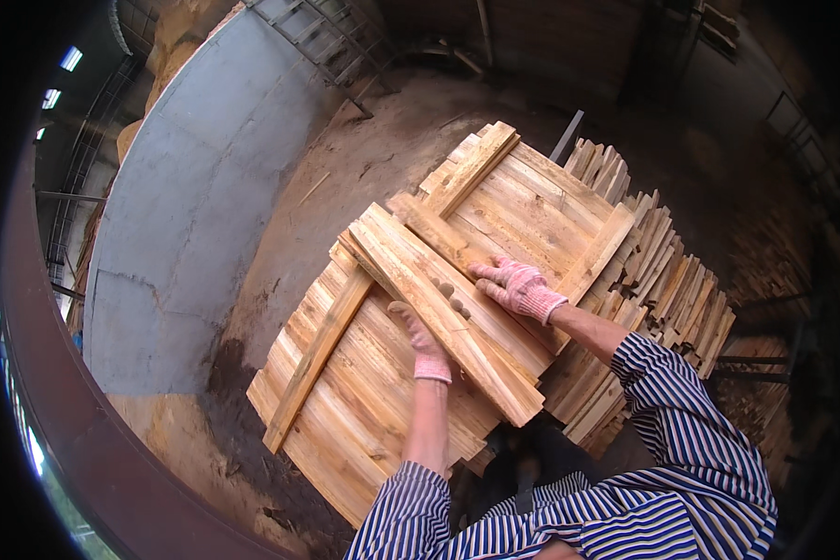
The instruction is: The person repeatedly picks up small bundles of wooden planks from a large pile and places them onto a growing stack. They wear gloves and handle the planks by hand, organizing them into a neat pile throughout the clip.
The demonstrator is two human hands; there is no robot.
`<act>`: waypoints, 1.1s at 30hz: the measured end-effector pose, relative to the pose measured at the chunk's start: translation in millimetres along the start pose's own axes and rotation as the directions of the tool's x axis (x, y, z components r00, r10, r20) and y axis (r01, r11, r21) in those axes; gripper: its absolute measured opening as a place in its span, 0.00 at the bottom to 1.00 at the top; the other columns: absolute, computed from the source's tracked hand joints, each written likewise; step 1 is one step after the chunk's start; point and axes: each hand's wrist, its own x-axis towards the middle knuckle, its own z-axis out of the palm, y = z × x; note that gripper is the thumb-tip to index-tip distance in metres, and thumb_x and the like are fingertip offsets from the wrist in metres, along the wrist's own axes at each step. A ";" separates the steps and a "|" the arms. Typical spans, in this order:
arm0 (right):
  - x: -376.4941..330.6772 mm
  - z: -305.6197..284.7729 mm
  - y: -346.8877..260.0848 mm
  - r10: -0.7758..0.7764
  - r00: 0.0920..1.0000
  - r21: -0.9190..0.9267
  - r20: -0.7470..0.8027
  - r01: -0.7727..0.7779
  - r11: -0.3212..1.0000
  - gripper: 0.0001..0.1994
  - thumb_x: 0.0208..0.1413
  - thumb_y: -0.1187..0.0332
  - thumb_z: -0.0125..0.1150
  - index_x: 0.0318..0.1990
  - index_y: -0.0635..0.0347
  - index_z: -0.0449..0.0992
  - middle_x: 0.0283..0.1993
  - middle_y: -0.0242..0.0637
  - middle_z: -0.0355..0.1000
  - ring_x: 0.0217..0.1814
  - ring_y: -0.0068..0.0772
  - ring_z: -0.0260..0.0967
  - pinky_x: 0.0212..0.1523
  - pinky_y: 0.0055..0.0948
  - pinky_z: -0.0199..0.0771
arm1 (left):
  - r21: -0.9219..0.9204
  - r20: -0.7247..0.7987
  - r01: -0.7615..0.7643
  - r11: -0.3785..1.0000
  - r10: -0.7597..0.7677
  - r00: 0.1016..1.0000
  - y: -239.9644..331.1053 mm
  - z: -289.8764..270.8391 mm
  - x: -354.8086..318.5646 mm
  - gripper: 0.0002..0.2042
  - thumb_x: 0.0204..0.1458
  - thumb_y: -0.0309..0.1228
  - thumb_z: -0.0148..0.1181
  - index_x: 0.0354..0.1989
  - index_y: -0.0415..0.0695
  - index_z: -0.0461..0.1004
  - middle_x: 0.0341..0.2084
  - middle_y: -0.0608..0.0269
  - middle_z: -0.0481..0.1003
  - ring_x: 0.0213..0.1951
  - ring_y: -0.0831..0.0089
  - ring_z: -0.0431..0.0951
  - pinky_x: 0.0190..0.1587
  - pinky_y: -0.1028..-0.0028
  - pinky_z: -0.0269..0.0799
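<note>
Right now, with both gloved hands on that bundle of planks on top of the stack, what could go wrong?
The bundle of planks lies slantwise across the stack, its near end jutting past the edge; it might tip or slide off. The left hand curls its fingers over the bundle's edge, so shifting planks could pinch them. The right hand only rests flat on top, a weak hold, and the rough-sawn wood may splinter through the knit gloves.

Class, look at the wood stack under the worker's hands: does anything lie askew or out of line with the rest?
Yes. The bundle of planks under the left hand and right hand lies diagonally across the flat layer of boards, not in line with it. Three thin cross battens also lie crosswise, evenly spaced.
</note>
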 end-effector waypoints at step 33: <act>-2.9 -37.8 75.7 -0.107 0.976 -0.044 -0.191 0.101 0.994 0.42 0.64 0.32 0.40 0.76 0.51 0.51 0.78 0.50 0.48 0.78 0.54 0.50 0.75 0.43 0.56 | 0.408 -0.100 0.249 -0.879 0.228 0.969 -64.6 43.9 47.4 0.58 0.46 0.68 0.61 0.75 0.36 0.46 0.74 0.37 0.46 0.76 0.43 0.41 0.74 0.48 0.36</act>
